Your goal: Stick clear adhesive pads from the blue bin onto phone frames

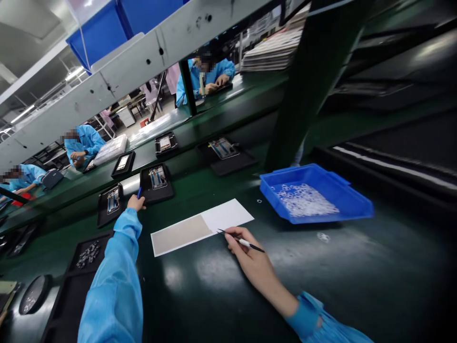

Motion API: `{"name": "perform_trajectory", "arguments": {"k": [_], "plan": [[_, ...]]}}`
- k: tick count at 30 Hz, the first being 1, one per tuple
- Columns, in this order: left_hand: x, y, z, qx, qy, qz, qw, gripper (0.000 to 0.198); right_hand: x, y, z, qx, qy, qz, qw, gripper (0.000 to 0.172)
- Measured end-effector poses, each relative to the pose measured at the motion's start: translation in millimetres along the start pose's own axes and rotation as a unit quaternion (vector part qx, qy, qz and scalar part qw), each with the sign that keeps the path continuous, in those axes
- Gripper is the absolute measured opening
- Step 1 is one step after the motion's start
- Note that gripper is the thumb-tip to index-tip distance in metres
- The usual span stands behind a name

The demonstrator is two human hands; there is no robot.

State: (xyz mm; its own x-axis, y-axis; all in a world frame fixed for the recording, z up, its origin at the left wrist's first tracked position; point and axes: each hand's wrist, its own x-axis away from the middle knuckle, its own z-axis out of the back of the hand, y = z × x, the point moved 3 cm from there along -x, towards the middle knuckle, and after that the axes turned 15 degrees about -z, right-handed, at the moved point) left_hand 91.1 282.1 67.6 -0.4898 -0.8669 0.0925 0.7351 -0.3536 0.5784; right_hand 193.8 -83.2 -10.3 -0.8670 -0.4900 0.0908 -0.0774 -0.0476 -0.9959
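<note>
My right hand (244, 245) holds a pair of tweezers (250, 245) with a white middle and dark ends, their tips over the lower edge of a white sheet (228, 214). A beige area covers the left part of that sheet. Farther left, my left hand (136, 202) is stretched forward with its fingers closed around a small blue tool (139, 192). Just beyond it lies a black tray (164, 190) with an opened device (157, 177) in it.
A blue bin (350, 202) of small clear rings stands at the right. Black trays (103, 219) with devices line the back left. A partitioned black tray (71, 290) lies beside my left sleeve. People in blue work across the bench, under a grey beam (124, 78).
</note>
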Motion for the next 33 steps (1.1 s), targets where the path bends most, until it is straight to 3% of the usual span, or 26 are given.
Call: {"name": "perform_trajectory", "arguments": {"k": [3,5,7,10,13,15,17,19,21,24,26,29,33], "plan": [[25.0,14.4,7.5,0.080,0.002,-0.015,0.997,0.027,-1.5,0.4,-0.6,-0.032,-0.004,-0.017,0.999,0.031],[53.8,19.4,13.5,0.133,-0.004,-0.024,0.991,0.025,-1.8,1.4,0.3,-0.054,-0.002,-0.035,0.998,0.036],[93.8,18.4,17.8,0.181,-0.013,-0.030,0.983,0.025,-2.0,1.1,3.4,-0.067,0.006,-0.049,0.997,0.041],[171.6,3.2,15.1,0.233,-0.029,-0.031,0.972,0.044,-3.6,-2.8,12.8,-0.109,0.030,-0.070,0.991,0.048],[258.5,-25.0,-7.4,0.328,-0.080,-0.006,0.941,0.060,-5.5,-9.1,23.8,-0.165,0.060,-0.088,0.980,0.052],[312.4,-45.9,-30.3,0.371,-0.114,0.017,0.921,0.058,-5.4,-12.6,28.6,-0.177,0.078,-0.087,0.977,0.052],[356.5,-63.5,-52.7,0.402,-0.131,0.027,0.906,0.060,-3.5,-13.8,29.1,-0.162,0.078,-0.080,0.980,0.049],[386.4,-77.0,-68.7,0.373,-0.143,0.034,0.916,0.057,0.4,-13.1,25.3,-0.125,0.056,-0.067,0.988,0.044],[399.4,-82.8,-73.0,0.280,-0.144,-0.014,0.949,0.048,5.6,-11.7,19.2,-0.070,0.018,-0.046,0.996,0.037],[394.0,-73.1,-63.6,0.097,-0.114,-0.172,0.974,0.028,12.9,-8.8,8.9,0.040,-0.056,-0.020,0.997,0.027],[383.9,-54.8,-60.0,0.010,-0.108,-0.281,0.954,0.016,15.9,-6.9,3.8,0.103,-0.098,-0.002,0.990,0.024],[369.5,-16.1,-70.5,-0.073,-0.136,-0.406,0.901,0.022,17.5,-5.2,0.8,0.151,-0.122,0.034,0.980,0.026],[354.7,24.9,-97.0,-0.176,-0.187,-0.465,0.847,0.028,18.2,-2.2,1.3,0.194,-0.106,0.070,0.973,0.026]]}}
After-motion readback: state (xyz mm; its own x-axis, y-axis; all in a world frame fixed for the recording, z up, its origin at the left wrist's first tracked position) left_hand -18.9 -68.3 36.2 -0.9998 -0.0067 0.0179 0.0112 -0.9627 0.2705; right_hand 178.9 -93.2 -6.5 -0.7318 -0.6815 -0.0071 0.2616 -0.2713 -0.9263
